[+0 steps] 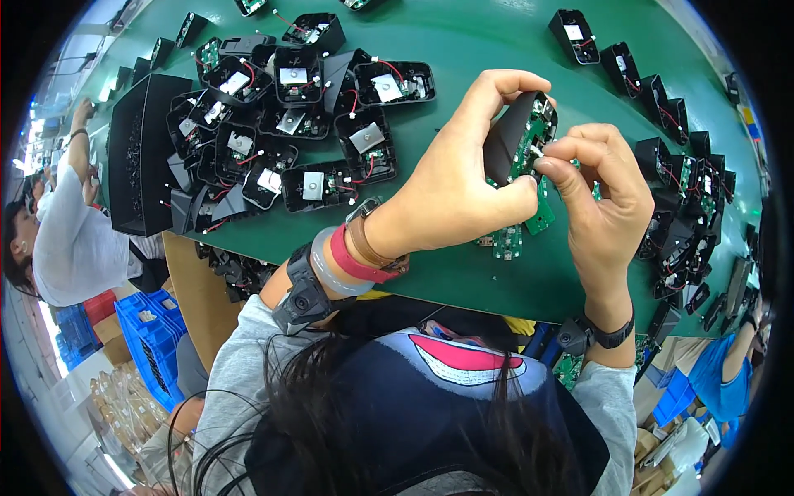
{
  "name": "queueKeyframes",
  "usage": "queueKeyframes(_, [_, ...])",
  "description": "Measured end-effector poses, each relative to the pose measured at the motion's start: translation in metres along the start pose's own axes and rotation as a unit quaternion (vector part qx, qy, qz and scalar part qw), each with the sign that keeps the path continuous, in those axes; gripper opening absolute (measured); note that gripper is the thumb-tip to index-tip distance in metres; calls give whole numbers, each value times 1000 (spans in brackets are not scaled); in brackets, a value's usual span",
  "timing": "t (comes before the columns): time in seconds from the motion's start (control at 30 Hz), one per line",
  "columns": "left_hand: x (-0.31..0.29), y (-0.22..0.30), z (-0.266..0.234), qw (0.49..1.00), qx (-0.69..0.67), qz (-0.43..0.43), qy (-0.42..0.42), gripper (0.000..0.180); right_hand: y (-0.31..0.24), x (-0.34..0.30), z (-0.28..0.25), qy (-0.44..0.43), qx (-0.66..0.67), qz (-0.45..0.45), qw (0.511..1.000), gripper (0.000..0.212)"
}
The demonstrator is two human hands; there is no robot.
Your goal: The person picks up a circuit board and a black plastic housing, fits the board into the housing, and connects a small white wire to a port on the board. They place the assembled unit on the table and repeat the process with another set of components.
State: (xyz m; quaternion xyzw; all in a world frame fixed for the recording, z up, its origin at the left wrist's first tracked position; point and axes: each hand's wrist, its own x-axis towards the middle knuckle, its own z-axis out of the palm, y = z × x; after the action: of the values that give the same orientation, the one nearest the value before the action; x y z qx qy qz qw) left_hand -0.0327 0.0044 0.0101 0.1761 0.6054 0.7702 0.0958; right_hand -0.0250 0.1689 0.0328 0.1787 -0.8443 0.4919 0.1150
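Observation:
Above the middle of the table, my left hand point(451, 186) is wrapped round a black plastic housing point(503, 142), tilted so that its open side faces right. A green circuit board point(536, 124) shows in that open side. Thumb and forefinger of my right hand point(610, 186) pinch a small white connector point(537, 152) against the board's edge; the fingertips partly cover it. Beneath my hands, loose green circuit boards point(507, 243) lie on the table, partly hidden by the left hand.
Black housings with boards and red wires point(299, 124) crowd the left of the green table point(463, 37), beside a black bin point(141, 157). More housings point(682, 198) are heaped at the right. A person in white point(78, 240) works at far left, near blue crates point(153, 331).

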Motion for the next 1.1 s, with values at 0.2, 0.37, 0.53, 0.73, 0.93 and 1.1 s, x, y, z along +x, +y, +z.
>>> queueKeyframes(0.2, [0, -1, 0, 987, 143, 73, 18, 65, 3, 2, -1, -11, -84, -65, 994, 7])
queueKeyframes(0.37, [1, 2, 1, 960, 254, 114, -6, 64, 2, 6, -6, -35, -96, -44, 994, 9])
queueKeyframes(0.53, [0, -1, 2, 995, 92, 45, 7, 63, 1, 6, -5, -21, -64, -39, 997, 11])
queueKeyframes(0.73, [0, -1, 1, 992, 109, 57, 3, 62, 1, 4, -3, -35, -11, -26, 999, 11])
queueKeyframes(0.93, [0, 0, 1, 976, 199, 93, 13, 61, 1, 4, -3, -37, -67, -37, 996, 11])
queueKeyframes(1.1, [0, -3, 1, 987, 146, 72, 16, 61, 3, 4, -3, -45, -39, -32, 998, 12])
